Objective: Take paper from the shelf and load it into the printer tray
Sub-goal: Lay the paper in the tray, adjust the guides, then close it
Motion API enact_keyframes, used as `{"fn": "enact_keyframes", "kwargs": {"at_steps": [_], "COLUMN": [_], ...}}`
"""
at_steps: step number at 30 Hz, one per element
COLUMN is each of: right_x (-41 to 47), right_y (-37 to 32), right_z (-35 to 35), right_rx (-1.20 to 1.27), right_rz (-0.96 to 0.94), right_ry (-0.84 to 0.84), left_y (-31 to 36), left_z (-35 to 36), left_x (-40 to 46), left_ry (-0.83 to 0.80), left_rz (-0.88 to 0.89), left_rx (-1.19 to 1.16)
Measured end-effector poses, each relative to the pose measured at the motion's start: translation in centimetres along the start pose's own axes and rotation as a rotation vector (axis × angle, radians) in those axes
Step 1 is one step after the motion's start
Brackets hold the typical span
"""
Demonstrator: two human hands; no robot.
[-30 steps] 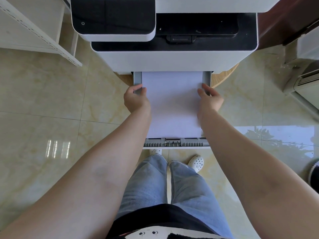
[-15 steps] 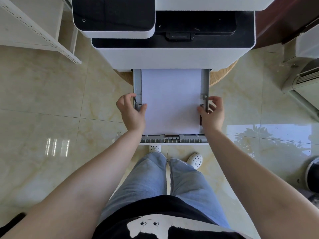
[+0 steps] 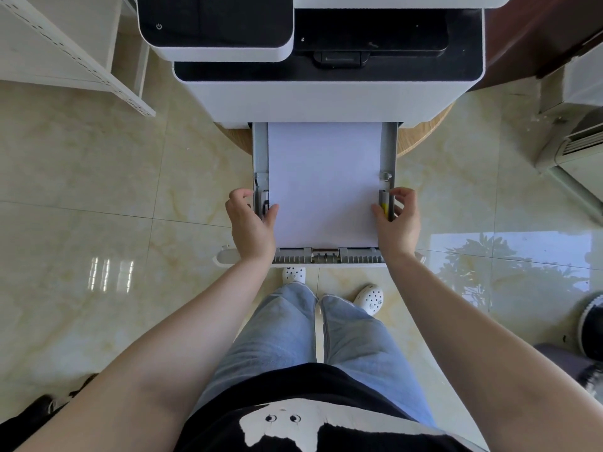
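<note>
No readable text; only a power symbol on the printer's control panel (image 3: 215, 24).

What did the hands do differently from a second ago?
Both hands slid back toward the person along the paper's sides. The left hand and right hand now pinch the side guides of the tray instead of pressing near the printer. The paper stayed flat in the open tray.

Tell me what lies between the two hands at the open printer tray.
In the head view, the white paper stack lies flat in the tray between the left hand and the right hand. Each hand is at a grey side guide.
</note>
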State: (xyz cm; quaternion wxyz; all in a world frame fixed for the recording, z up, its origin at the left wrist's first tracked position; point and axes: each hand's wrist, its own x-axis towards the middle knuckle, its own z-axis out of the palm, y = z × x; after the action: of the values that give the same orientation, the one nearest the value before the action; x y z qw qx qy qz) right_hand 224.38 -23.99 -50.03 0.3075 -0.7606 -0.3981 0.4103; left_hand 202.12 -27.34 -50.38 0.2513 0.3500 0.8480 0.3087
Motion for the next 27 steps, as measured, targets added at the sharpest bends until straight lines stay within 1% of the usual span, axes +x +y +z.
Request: {"fn": "enact_keyframes", "kwargs": {"at_steps": [3,5,7,10,16,19,27], "right_x": [-0.7,-1.0,-1.2,-1.1,-0.8,-0.7,-0.7], "right_y": [0.7,0.9,0.9,0.7,0.2,0.0,-0.5], "right_z": [-0.7,-1.1,-1.2,-1.2,-0.9,-0.9,-1.1], "right_rx": [-0.018,-0.027,-0.034,0.017,0.124,0.122,0.110], "right_rz": [0.024,0.064,0.103,0.164,0.256,0.252,0.212], "right_ry": [0.030,0.041,0.052,0.076,0.117,0.108,0.063], "left_y": [-1.3,-2.0,-2.2,-1.9,-1.1,-1.1,-1.1], "left_z": [-0.7,-0.9,-1.1,-1.3,-1.1,-1.0,-1.1], "left_x": [-0.3,-0.4,-0.5,-0.3,-0.1,0.0,0.2], "left_ry": [0.023,0.017,-0.004,-0.039,-0.022,-0.028,-0.057], "left_rz": [0.053,0.043,-0.025,-0.144,-0.336,-0.377,-0.413], "left_rx": [0.023,0.002,-0.055,-0.188,-0.352,-0.393,-0.420]}}
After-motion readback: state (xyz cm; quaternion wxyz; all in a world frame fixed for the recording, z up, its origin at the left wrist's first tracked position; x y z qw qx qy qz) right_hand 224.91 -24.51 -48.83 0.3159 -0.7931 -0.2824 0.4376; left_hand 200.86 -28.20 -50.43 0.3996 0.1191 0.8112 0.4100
